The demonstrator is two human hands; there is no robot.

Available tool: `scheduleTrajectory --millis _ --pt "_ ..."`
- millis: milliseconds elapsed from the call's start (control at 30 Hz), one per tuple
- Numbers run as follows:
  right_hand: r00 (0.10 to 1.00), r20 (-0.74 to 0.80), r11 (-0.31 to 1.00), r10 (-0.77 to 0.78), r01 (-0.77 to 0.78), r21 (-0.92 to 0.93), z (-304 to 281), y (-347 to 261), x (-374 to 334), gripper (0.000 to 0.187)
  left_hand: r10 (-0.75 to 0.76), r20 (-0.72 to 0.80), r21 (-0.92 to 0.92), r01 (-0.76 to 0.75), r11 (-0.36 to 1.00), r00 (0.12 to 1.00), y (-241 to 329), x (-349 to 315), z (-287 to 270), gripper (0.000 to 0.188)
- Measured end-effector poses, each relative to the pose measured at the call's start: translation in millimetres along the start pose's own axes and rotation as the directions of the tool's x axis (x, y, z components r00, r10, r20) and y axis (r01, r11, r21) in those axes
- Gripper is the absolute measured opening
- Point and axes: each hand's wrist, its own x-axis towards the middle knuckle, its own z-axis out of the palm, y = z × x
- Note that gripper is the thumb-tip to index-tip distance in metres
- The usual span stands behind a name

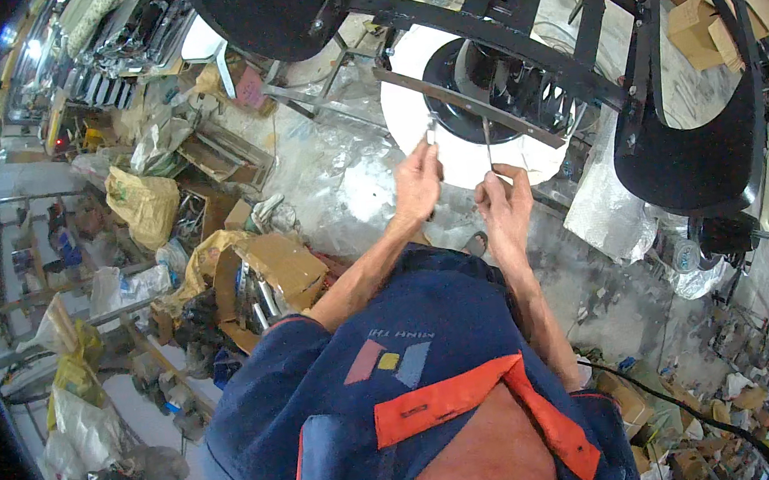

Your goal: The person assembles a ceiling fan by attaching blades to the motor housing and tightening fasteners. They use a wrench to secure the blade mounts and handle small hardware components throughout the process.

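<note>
My left hand (419, 180) is closed on a small shiny metal piece (432, 130) that sticks up past the fingertips; its exact kind is unclear. In my right hand (503, 195), the fingers pinch the lower end of a thin metal rod (488, 143). The rod's far end meets a flat metal bar (522, 124) lying slantwise over a black round part (456, 120). Beneath them is a white round surface (402, 97). Just beyond my hands stands a black metal frame (553, 55) with curved black arms (690, 156) on both sides.
An open cardboard box (284, 269) with metal pieces stands left of me, near a yellow sack (145, 207). More cardboard boxes (696, 34) are at the far right. Silvery wrapping (612, 216) hangs below the frame. A black cable (678, 401) runs at the lower right.
</note>
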Motion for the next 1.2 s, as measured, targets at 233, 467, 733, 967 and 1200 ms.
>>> scheduleTrajectory --millis 233,467,733,967,1200 --pt "0.971 0.1 0.937 -0.215 0.234 -0.26 96 13 42 0.023 0.102 -0.069 0.065 -0.098 0.993 0.992 55 65 -93 0.053" --pt "0.949 -0.047 0.922 -0.312 0.291 -0.254 179 45 84 0.02 0.106 0.186 -0.028 -0.102 0.994 0.977 79 132 -129 0.059" --pt "0.921 -0.197 0.94 -0.337 0.316 -0.13 223 70 97 0.018 -0.005 0.471 -0.174 0.099 0.98 0.882 99 163 -145 0.061" --pt "0.908 -0.212 0.922 -0.36 0.312 -0.231 226 63 102 0.023 -0.078 0.445 -0.072 0.122 0.99 0.892 113 155 -149 0.059" --pt "0.961 -0.142 0.869 -0.237 0.144 -0.474 227 -7 69 0.036 -0.148 0.459 -0.066 0.2 0.978 0.876 127 160 -150 0.059"
